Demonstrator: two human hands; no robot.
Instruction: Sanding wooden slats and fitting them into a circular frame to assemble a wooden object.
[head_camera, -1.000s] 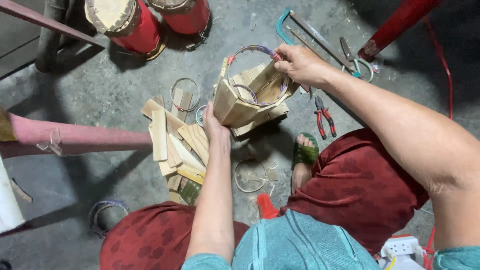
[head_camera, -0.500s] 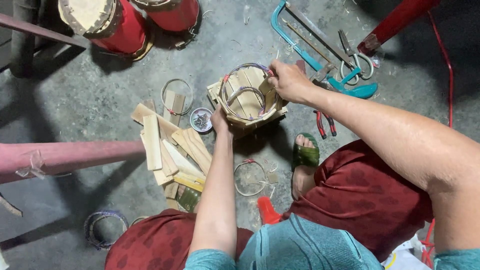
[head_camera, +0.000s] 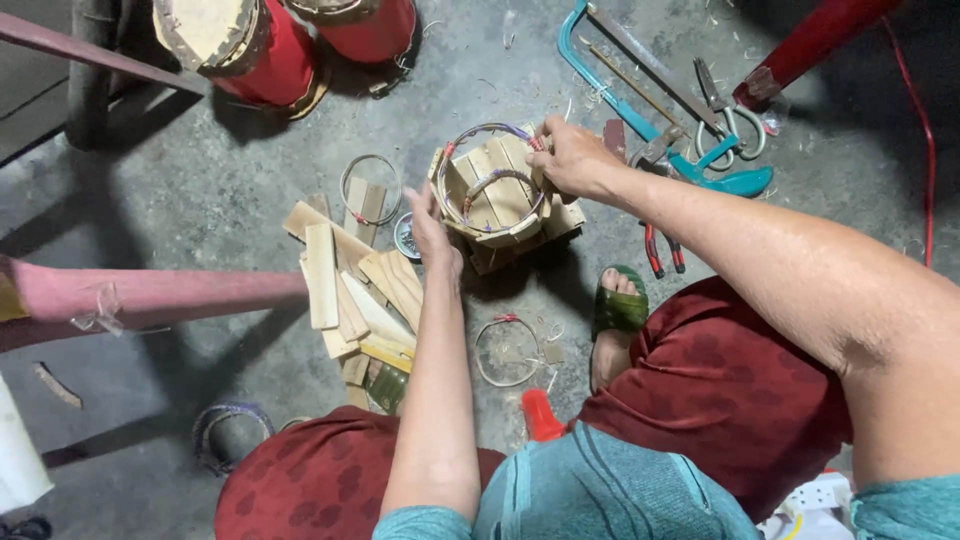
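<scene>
Small barrel of wooden staves (head_camera: 495, 200), upright on floor: left hand (head_camera: 432, 228) is bracing its nine o'clock side, fingers flat and open. Right hand (head_camera: 568, 158) is pinching the wire hoop (head_camera: 480, 135) at the two o'clock rim. Loose staves (head_camera: 345, 285) are lying at eight o'clock.

We count two hands: our left hand (head_camera: 432, 228) and our right hand (head_camera: 566, 158), both on one small wooden bucket (head_camera: 497, 200) made of slats. Two red drums (head_camera: 262, 50) stand at the top of the view. On the floor lie three loose wire rings (head_camera: 370, 182), one pile of wooden slats (head_camera: 350, 285), one blue hacksaw (head_camera: 650, 110), one pair of scissors (head_camera: 728, 112), one pair of red-handled pliers (head_camera: 662, 250), and one green sandal (head_camera: 620, 305).
</scene>
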